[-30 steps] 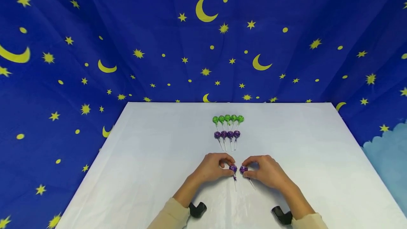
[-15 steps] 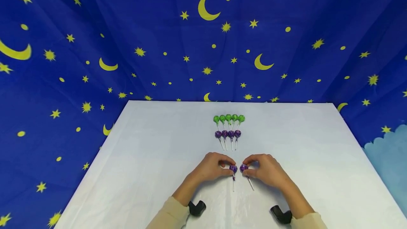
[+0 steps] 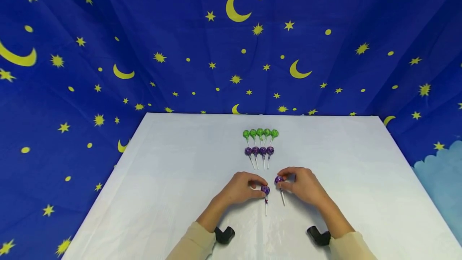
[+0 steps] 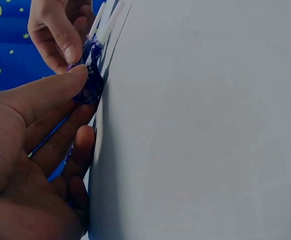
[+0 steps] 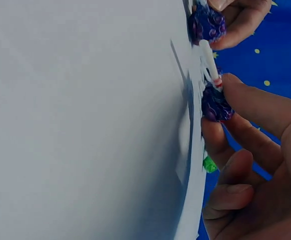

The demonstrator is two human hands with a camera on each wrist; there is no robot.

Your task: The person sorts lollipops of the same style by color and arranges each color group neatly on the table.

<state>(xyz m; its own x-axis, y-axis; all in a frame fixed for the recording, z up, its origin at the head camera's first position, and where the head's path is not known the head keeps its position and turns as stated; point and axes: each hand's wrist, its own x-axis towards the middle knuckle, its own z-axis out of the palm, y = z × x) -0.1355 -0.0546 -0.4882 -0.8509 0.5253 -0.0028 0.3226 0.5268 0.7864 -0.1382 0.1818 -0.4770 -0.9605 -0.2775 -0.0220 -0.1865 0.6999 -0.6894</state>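
Note:
Between thumb and fingertips, my left hand (image 3: 241, 189) pinches the head of a purple-wrapped lollipop (image 3: 265, 190), its white stick pointing toward me. To the right, my right hand (image 3: 304, 185) pinches a second purple lollipop (image 3: 279, 180) by its head, a little farther from me. The right wrist view shows that lollipop (image 5: 217, 103) between thumb and finger, with the left hand's lollipop (image 5: 207, 25) above it. Beyond both hands lies a row of several purple lollipops (image 3: 256, 151). Behind that is a row of several green lollipops (image 3: 260, 132), their sticks reaching toward the purple heads.
A white-covered table (image 3: 180, 151) spreads under everything. Blue cloth (image 3: 202, 43) with yellow moons and stars hangs behind and at the sides. Black curved pieces (image 3: 225, 235) show beside both wrists.
My right hand has moved forward, away from me, with its lollipop. The left hand keeps its place and its pinch. Both rows of lollipops lie as before.

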